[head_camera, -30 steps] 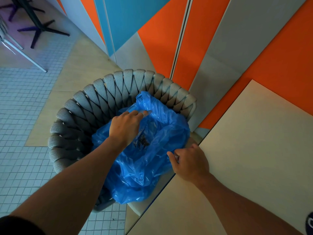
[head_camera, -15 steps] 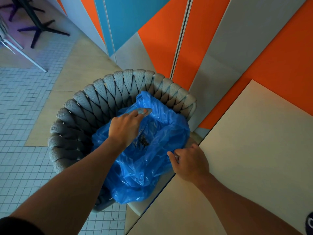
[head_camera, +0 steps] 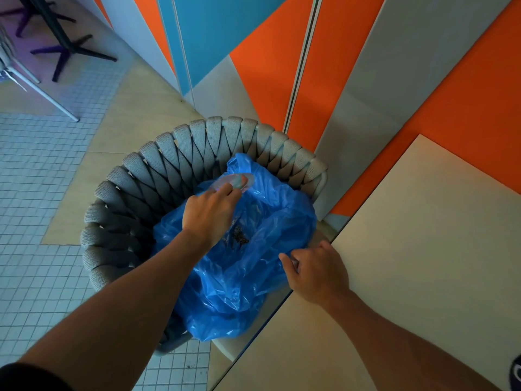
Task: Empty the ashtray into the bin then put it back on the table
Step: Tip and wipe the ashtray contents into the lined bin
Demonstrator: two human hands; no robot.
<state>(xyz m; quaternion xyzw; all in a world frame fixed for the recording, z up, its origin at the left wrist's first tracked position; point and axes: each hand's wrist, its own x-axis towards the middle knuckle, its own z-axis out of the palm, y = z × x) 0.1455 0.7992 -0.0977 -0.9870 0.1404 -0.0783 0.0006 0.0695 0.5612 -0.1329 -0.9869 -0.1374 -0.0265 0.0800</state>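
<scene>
At the far left, a dark furniture base [head_camera: 67, 49] with spread feet stands on the floor, and nearer you the small pale floor tiles [head_camera: 36, 193] run down the left side. Just right of them sits the woven grey bin [head_camera: 146, 176], its braided rim curving round the far side, lined with a crumpled blue bag [head_camera: 262, 266] that spills over the near edge. Your left hand [head_camera: 210, 214] reaches in over the bin's mouth, back of the hand up, fingers closed on the ashtray [head_camera: 232, 181] — a clear, glassy disc that shows just beyond your fingertips, held tilted above the bag and close to the bag's far fold. Below and slightly right of that hand, a small dark heap of ash [head_camera: 239, 237] lies in the hollow of the bag. Further right, your right hand [head_camera: 317, 270] is curled into a loose fist at the bag's near right edge, pinching the blue plastic where the bin meets the corner of the pale bench [head_camera: 417, 249]; the thumb lies along the plastic. The bench spreads away to the right and near side, its edge running diagonally past the bin. Behind everything, the far wall [head_camera: 366, 66] rises in slanted orange, grey and blue panels.
</scene>
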